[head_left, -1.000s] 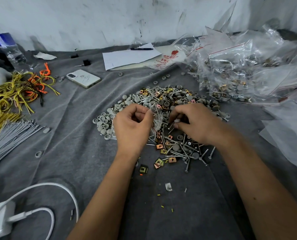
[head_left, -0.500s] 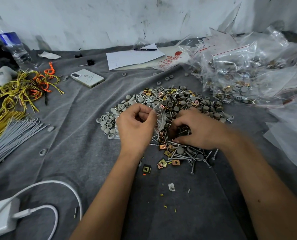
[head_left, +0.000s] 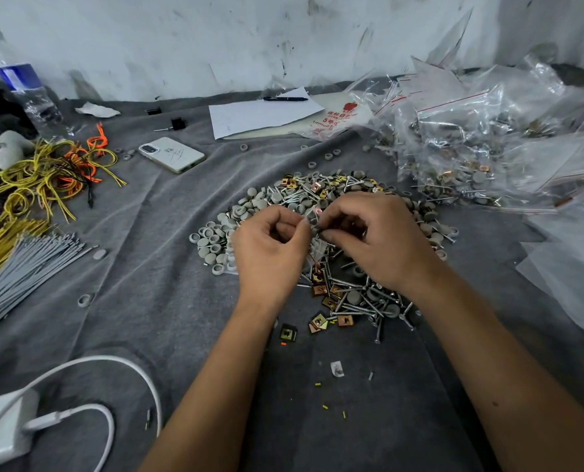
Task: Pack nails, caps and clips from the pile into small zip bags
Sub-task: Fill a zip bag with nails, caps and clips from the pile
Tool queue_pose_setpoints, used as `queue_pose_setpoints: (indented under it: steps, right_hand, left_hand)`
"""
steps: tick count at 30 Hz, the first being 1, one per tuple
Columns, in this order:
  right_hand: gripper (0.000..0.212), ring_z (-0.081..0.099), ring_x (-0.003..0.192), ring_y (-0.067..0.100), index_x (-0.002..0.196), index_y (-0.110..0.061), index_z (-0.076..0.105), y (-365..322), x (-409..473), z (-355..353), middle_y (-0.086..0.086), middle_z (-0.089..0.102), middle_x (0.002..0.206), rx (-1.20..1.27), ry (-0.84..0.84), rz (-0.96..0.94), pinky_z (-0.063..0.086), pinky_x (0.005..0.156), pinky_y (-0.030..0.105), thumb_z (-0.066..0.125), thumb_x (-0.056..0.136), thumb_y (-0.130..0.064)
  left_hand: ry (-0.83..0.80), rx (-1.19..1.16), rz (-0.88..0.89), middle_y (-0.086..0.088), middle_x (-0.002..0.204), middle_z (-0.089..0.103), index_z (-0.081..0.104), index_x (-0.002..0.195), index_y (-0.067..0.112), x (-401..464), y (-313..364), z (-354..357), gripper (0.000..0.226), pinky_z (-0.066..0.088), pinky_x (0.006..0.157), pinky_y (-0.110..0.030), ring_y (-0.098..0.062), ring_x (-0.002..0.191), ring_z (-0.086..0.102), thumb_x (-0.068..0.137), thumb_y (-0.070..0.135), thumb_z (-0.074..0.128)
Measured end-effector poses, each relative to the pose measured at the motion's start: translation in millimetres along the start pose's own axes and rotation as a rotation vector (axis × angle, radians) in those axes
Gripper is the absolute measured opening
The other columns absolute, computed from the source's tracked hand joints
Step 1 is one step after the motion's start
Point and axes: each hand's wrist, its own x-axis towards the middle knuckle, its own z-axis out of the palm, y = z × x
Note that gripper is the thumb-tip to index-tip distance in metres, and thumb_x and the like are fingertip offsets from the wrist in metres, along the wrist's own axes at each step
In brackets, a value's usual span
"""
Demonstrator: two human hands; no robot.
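A: Zip bag hangs between our hands over the pile; our left hand pinches its mouth.

B: Our right hand, just beside, pinches small parts, nearer the opening.

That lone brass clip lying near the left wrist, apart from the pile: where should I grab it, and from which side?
Judging by its pose, take the lone brass clip by two opposite outer edges, coming straight down from above. It lies flat on the grey cloth, a small square plate with bare cloth all round, so fingertips can probably close on its rim. The left hand is nearer, but is pinching a small clear bag.
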Motion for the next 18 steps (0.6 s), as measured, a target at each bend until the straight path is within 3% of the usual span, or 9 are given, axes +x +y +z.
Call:
queue_pose_setpoints:
  steps: [3,6,9,11,13,16,18]
  right_hand:
    - [0.027,0.067,0.082,0.005,0.099,-0.018,0.076,-2,-1,5,-0.012,0.070,0.092,-0.050,0.005,-0.037,0.052,0.075,0.016,0.082,0.079,-0.001]
    - [0.024,0.066,0.075,0.005,0.094,-0.018,0.072,-1,-2,7,-0.013,0.070,0.086,-0.016,0.064,-0.043,0.052,0.067,0.017,0.083,0.080,-0.002]
    - [0.014,0.067,0.080,0.001,0.093,-0.014,0.073,0,-1,6,-0.010,0.072,0.088,0.023,0.131,-0.065,0.053,0.072,0.015,0.081,0.084,-0.008]
    - [0.008,0.065,0.084,0.001,0.094,-0.012,0.074,1,1,5,-0.008,0.071,0.090,0.015,0.148,-0.105,0.051,0.076,0.016,0.079,0.088,-0.014]
    - [0.012,0.062,0.083,0.003,0.091,-0.016,0.074,-1,1,6,-0.012,0.067,0.088,0.009,0.086,-0.139,0.048,0.075,0.019,0.075,0.092,-0.028]
    - [0.015,0.059,0.069,0.002,0.082,-0.043,0.061,-7,0,11,-0.026,0.057,0.072,0.024,-0.113,-0.123,0.038,0.064,0.015,0.068,0.094,-0.047]
    - [0.018,0.060,0.065,0.003,0.079,-0.040,0.061,-5,-1,12,-0.025,0.058,0.068,0.042,-0.138,-0.106,0.038,0.060,0.014,0.072,0.092,-0.045]
  left_hand:
    - [-0.009,-0.002,0.011,0.004,0.055,0.062,0.072,0.076,0.013,0,1,0,0.016,0.051,0.048,-0.036,-0.026,0.052,0.063,0.089,0.003,0.071]
    - [-0.009,-0.012,0.001,0.005,0.055,0.062,0.072,0.076,0.012,0,1,0,0.015,0.049,0.046,-0.030,-0.016,0.050,0.060,0.088,0.003,0.071]
    - [0.013,-0.032,-0.015,0.001,0.056,0.064,0.072,0.075,0.012,0,1,0,0.017,0.049,0.047,-0.029,-0.021,0.050,0.061,0.089,0.003,0.072]
    - [0.045,-0.052,-0.021,0.001,0.057,0.065,0.072,0.075,0.013,0,0,0,0.017,0.049,0.048,-0.028,-0.015,0.050,0.060,0.090,0.005,0.073]
    - [0.082,-0.098,-0.028,-0.003,0.062,0.068,0.073,0.076,0.014,1,1,-1,0.015,0.051,0.051,-0.030,-0.016,0.053,0.062,0.090,0.008,0.074]
    - [0.129,-0.167,-0.010,0.000,0.067,0.071,0.073,0.076,0.018,2,1,-3,0.010,0.053,0.055,-0.031,-0.014,0.058,0.064,0.086,0.016,0.074]
    - [0.141,-0.199,-0.003,0.003,0.065,0.070,0.072,0.075,0.022,3,1,-3,0.011,0.053,0.055,-0.030,-0.012,0.056,0.063,0.084,0.017,0.074]
